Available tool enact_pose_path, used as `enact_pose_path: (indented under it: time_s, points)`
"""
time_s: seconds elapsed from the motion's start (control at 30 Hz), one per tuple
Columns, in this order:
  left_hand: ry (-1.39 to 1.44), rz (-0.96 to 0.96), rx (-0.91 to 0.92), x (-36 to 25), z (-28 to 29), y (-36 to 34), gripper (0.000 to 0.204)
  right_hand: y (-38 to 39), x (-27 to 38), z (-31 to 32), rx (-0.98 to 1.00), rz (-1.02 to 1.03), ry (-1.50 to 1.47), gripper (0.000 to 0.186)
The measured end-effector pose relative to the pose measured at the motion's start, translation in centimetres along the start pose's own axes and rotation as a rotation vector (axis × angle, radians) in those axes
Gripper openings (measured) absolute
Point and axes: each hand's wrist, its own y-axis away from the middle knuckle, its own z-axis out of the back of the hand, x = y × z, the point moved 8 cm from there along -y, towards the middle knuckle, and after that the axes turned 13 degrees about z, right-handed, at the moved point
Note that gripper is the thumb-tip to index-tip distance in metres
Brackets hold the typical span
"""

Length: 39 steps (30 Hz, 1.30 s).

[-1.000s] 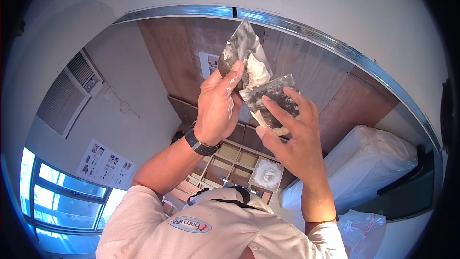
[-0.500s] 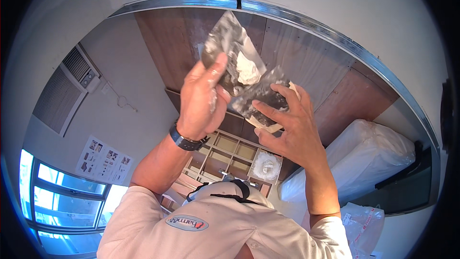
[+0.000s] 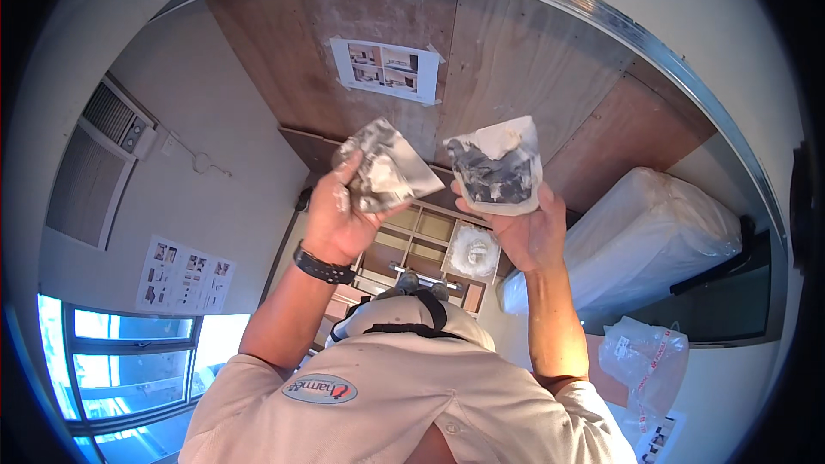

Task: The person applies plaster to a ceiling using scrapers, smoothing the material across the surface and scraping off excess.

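Note:
My left hand is closed round a square metal scraper blade, tilted and smeared with white paste; my thumb lies along its left part. At the right, my right hand grips a second squarish scraper, held more upright. Its face is dark with pale smears inside a lighter border, and a whitish patch covers its upper part. Some of my right fingers are hidden behind it. The two scrapers are apart, both held above my body, and white paste also sticks to my left thumb.
Plywood panels carry a taped printed sheet. A wooden grid frame lies below my hands. A plastic-wrapped long bundle and clear plastic bag are at right; a window and louvred wall unit at left.
Both hands have come down and moved apart, my left one leftward. The right-hand scraper has turned to show another side, with my fingers now mostly behind it.

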Motion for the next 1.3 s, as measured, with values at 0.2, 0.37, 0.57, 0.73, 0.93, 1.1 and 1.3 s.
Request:
enact_pose_path:
  time_s: [0.2, 0.37, 0.57, 0.73, 0.93, 1.1, 1.3]
  points:
    - [-0.023, -0.081, 0.079, 2.2, -1.7, -0.7, 0.038, 1.7, 0.6, -4.6, 0.478, 0.206, 0.66, 0.067]
    - [-0.043, -0.089, 0.082, 2.1, -1.5, -0.3, 0.034, 1.0, -0.5, -2.7, 0.517, 0.148, 0.922, 0.063]
    - [0.026, -0.012, 0.142, 2.6, 0.6, -0.9, 0.036, 0.4, 2.0, -1.9, 0.655, 0.196, 1.354, 0.063]
    - [-0.088, -0.047, 0.087, 0.0, 0.2, -0.3, 0.033, -0.3, 5.6, -3.5, 0.674, 0.248, 1.472, 0.063]
    - [-0.29, -0.036, 0.048, -0.2, -1.0, -0.2, 0.027, 0.4, 5.6, -10.6, 0.983, 0.275, 1.681, 0.053]
    - [-0.272, -0.023, 0.051, -0.3, -0.8, 0.0, 0.027, 0.7, 4.6, -11.5, 1.106, 0.161, 1.836, 0.049]
    - [-0.364, -0.079, -0.012, -0.5, -0.3, -0.4, 0.025, -0.9, 5.5, -13.2, 1.108, 0.203, 1.705, 0.048]
